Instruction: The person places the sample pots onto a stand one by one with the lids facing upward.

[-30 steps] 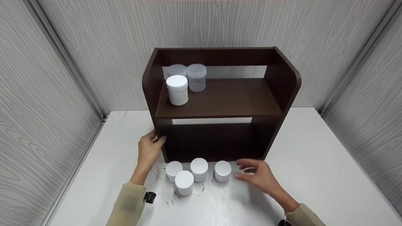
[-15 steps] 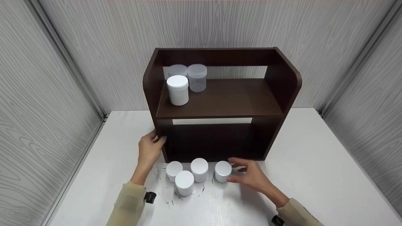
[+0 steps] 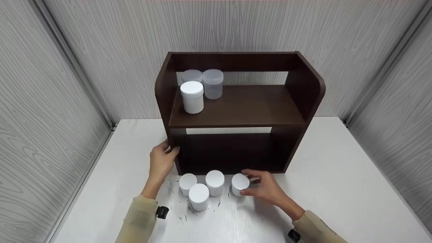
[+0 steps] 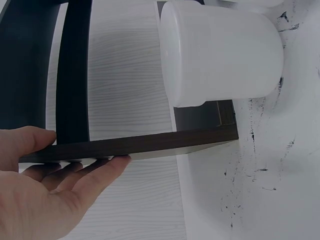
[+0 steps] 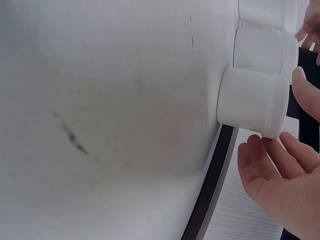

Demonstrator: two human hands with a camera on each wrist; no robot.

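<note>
In the head view, my left hand (image 3: 162, 162) grips the left side panel of a dark brown two-tier shelf (image 3: 243, 111), thumb inside and fingers outside. The left wrist view shows the same hold on the panel (image 4: 145, 145). At the shelf's front right, my right hand (image 3: 266, 189) has its thumb and fingers curled around the lid of a white lidded jar (image 3: 240, 182) standing on the table. In the right wrist view, fingertips are right at the lid of that jar (image 5: 252, 100). Several more white jars (image 3: 199, 195) stand to its left.
On the upper tier, a white jar (image 3: 193, 98) stands at the left, in front of two translucent jars (image 3: 213, 84). The white table (image 3: 337, 189) has dark scuff marks near the jars. Grey wood-patterned walls (image 3: 253, 27) enclose it.
My right hand has moved left from beside the rightmost white jar until its thumb and fingers surround it. The left hand keeps its grip on the shelf panel.
</note>
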